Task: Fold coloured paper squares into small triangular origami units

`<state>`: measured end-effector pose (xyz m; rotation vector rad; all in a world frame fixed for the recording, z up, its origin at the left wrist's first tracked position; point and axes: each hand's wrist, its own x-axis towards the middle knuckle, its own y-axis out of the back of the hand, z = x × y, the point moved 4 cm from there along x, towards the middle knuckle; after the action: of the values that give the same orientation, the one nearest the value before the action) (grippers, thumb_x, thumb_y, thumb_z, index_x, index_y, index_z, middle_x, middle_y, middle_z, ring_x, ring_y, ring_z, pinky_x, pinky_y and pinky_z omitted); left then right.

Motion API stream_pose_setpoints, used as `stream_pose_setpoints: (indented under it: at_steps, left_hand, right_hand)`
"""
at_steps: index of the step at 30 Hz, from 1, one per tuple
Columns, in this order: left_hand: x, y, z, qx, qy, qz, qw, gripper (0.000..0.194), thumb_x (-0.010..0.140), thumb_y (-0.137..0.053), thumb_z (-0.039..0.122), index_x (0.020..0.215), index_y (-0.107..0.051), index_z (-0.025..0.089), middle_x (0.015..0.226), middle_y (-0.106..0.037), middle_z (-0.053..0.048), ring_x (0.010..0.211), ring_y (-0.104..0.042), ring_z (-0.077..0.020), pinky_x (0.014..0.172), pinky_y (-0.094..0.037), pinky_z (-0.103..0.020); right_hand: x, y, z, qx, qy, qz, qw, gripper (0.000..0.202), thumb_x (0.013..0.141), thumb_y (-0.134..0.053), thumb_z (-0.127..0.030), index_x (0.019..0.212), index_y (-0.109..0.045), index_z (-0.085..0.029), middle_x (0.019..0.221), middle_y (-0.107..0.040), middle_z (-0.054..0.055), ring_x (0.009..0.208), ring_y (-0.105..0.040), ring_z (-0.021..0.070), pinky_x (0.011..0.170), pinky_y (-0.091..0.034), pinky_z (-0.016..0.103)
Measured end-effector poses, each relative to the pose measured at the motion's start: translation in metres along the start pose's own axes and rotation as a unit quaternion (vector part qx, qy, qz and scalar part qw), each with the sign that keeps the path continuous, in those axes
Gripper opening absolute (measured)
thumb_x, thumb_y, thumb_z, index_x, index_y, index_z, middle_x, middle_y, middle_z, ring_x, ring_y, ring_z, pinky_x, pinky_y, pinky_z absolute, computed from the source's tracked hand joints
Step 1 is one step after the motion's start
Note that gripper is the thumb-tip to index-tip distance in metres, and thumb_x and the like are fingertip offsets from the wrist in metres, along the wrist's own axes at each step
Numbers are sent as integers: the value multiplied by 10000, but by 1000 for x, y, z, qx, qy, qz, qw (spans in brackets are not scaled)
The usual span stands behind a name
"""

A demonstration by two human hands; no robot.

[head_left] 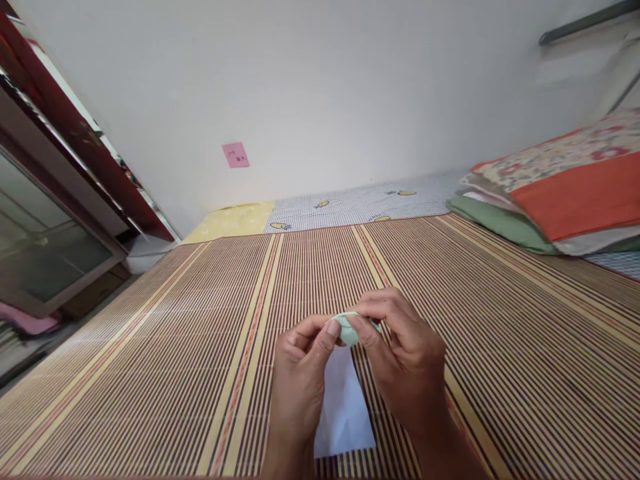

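Observation:
Both hands meet over the striped mat and pinch a small pale-green object (pixel 349 333) between thumbs and fingers. It looks rounded, with a thin lighter strip along its top edge; the fingers cover much of it, and I cannot make out its kind. My left hand (pixel 303 373) grips its left side, thumb on the near face. On the opposite side, my right hand (pixel 405 353) holds it with the thumb in front and the fingers curled behind. Below the hands, a white sheet of paper (pixel 345 413) lies on the mat, partly hidden by my left hand.
A striped bamboo mat (pixel 190 347) covers the bed. Folded bedding (pixel 580 193) in orange, floral and green is piled at the right. A patterned sheet (pixel 345 203) borders the wall, which bears a pink note (pixel 235 155). A glass-panelled cabinet (pixel 45 227) stands at the left.

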<state>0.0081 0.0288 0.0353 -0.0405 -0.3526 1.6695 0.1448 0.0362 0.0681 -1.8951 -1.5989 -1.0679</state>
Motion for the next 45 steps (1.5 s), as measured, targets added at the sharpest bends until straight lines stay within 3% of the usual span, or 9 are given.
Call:
stream_pose_setpoints:
  at_steps: [9, 16, 22, 26, 31, 34, 37, 40, 45]
  left_hand:
    - [-3, -4, 0, -10, -36, 18, 999, 139, 919, -718, 316, 934, -777, 190, 878, -747, -33, 796, -644, -158, 765, -506, -267]
    - [-3, -9, -2, -70, 5, -4, 998, 269, 966, -641, 392, 933, -793, 173, 791, -711, -41, 725, -619, -150, 719, -501, -270]
    - [-1, -11, -4, -108, 18, -2, 994, 232, 926, -696, 356, 852, -784, 155, 783, -723, -45, 724, -627, -153, 739, -515, -283]
    - [-4, -8, 2, 0, -31, 30, 999, 226, 963, -647, 357, 920, -782, 181, 818, -735, -34, 732, -635, -157, 720, -509, -274]
    - [-12, -8, 17, 181, -121, 46, 975, 224, 988, -598, 323, 953, -790, 211, 831, -743, -36, 715, -636, -171, 667, -480, -275]
    - [-12, -10, 20, 219, -158, 31, 962, 203, 985, -599, 283, 982, -792, 223, 886, -750, -46, 778, -660, -183, 705, -480, -280]
    - [-7, -9, 10, 133, -97, 4, 986, 185, 956, -651, 336, 962, -785, 209, 858, -738, -42, 793, -658, -180, 740, -494, -281]
    - [-2, -7, -1, 26, -13, -12, 1000, 211, 911, -713, 378, 846, -768, 185, 751, -680, -13, 728, -608, -148, 710, -484, -257]
    - [-2, -5, 1, 27, -27, 4, 999, 193, 920, -704, 350, 844, -772, 187, 724, -657, -3, 707, -572, -136, 671, -461, -239]
  right_hand:
    - [-1, 1, -1, 11, -3, -6, 1000, 169, 955, -601, -78, 916, -652, -234, 887, -646, 10, 877, -647, 173, 761, -527, 322]
    - [-1, 0, 0, 2, 12, 10, 1000, 193, 957, -601, -65, 945, -659, -248, 896, -656, 10, 884, -644, 176, 774, -526, 331]
    - [-3, -4, -1, -11, 35, 10, 999, 233, 952, -600, -41, 970, -680, -259, 905, -665, 13, 907, -639, 178, 816, -522, 343]
    - [-3, -2, -1, 4, 9, 5, 1000, 164, 953, -611, -83, 930, -657, -239, 883, -650, 7, 882, -640, 170, 785, -515, 325]
    - [-3, -1, 6, 89, -103, -49, 989, 147, 959, -601, -174, 822, -614, -224, 778, -595, -17, 704, -569, 145, 637, -461, 297]
    - [-5, -1, 15, 159, -174, -49, 970, 185, 951, -596, -201, 767, -601, -222, 750, -567, -23, 680, -534, 142, 607, -439, 287]
    - [-6, -1, 19, 178, -202, -30, 963, 185, 945, -603, -201, 761, -603, -223, 742, -558, -28, 683, -528, 138, 607, -437, 278]
    - [-2, 0, 13, 127, -151, -26, 980, 174, 938, -612, -167, 771, -615, -219, 745, -572, -30, 686, -540, 134, 623, -440, 281]
    - [0, -1, 6, 88, -81, -13, 993, 149, 935, -609, -129, 815, -637, -214, 788, -609, -14, 760, -581, 148, 687, -469, 297]
